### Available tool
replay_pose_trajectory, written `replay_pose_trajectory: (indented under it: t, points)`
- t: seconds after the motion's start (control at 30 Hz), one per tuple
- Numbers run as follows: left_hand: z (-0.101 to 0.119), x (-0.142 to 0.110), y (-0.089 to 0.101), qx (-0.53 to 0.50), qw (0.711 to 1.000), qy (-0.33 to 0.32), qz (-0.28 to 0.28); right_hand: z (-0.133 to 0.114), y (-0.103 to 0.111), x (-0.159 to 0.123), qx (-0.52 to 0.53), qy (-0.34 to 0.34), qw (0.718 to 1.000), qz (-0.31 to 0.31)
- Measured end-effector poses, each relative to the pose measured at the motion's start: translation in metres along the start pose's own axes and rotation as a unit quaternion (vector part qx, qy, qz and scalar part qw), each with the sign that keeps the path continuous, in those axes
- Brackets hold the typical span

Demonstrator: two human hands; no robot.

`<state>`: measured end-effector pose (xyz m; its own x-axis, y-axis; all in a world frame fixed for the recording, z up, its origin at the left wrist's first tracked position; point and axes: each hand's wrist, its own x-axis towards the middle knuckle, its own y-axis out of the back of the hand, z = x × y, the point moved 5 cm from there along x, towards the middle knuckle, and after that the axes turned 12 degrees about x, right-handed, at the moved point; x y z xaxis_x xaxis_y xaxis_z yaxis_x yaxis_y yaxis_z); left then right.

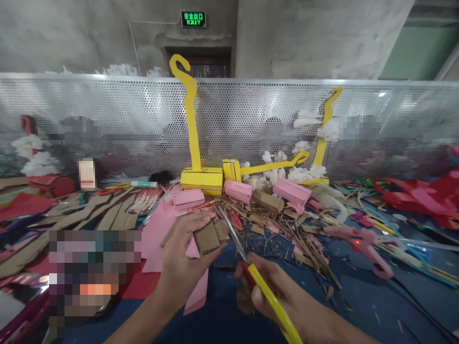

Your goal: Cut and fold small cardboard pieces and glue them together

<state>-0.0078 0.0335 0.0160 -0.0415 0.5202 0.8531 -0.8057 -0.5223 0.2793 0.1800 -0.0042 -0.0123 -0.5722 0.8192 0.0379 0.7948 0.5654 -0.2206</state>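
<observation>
My left hand (188,248) is closed around a small brown cardboard block (207,238), thumb along its near side and fingers behind. In my right hand (274,286) is a pair of scissors (234,234), gripped by its red and yellow handle. The blades point up and away, their tips just past the block's right side. They look closed or nearly so, and I cannot tell whether they touch the cardboard. A long yellow part (270,296) runs from the pivot over my right hand. Under my left hand lie pink sheets (156,239).
Yellow hooked cardboard shapes (193,124) stand before a perforated metal screen (229,110). Pink boxes (188,198) line the back. Twigs and cardboard scraps (268,227) litter the middle. A pink glue gun (366,246), its red light lit, lies right with its cord. Cardboard strips (86,215) spread left.
</observation>
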Motion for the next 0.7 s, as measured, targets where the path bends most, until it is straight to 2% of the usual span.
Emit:
replay_pose_trajectory:
  t: [0.3,0.53,0.7]
  points:
    - [0.004,0.001,-0.002,-0.014,1.0,0.007,-0.003,0.012,0.003,0.004,0.03,0.006,1.0,0.004]
    - [0.001,-0.001,-0.003,-0.028,0.999,0.032,-0.002,0.013,0.003,0.003,0.013,0.01,1.0,0.0]
    - [0.001,-0.001,-0.003,-0.03,0.999,0.023,-0.005,0.02,0.007,0.002,0.006,0.013,1.0,-0.005]
